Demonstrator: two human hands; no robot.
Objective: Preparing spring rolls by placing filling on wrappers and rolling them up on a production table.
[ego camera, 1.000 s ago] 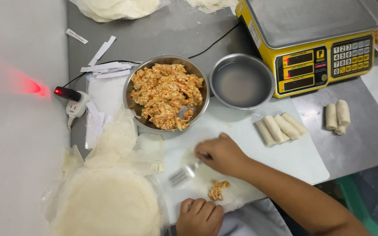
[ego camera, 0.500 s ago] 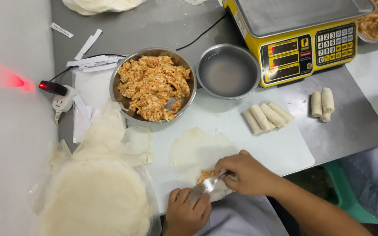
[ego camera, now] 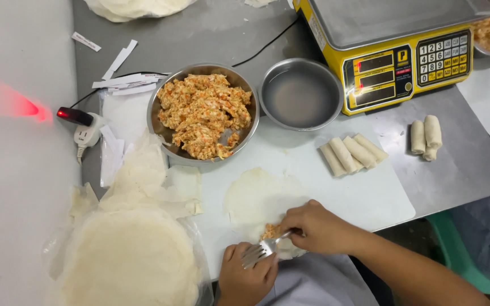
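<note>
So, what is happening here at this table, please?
A person is making rolls on a white board. The right hand holds a fork over a small heap of filling at the near edge of a round wrapper. The left hand is at the fork's tines, by the wrapper's edge. A bowl of filling and a bowl of water stand behind. Four finished rolls lie on the board, more rolls beside it, and a stack of wrappers at the left.

Yellow scale (ego camera: 392, 51) upper right, two dark red-lit screens (ego camera: 376, 76), pale keypad (ego camera: 443, 56); white paper labels (ego camera: 121, 79) upper left
</note>
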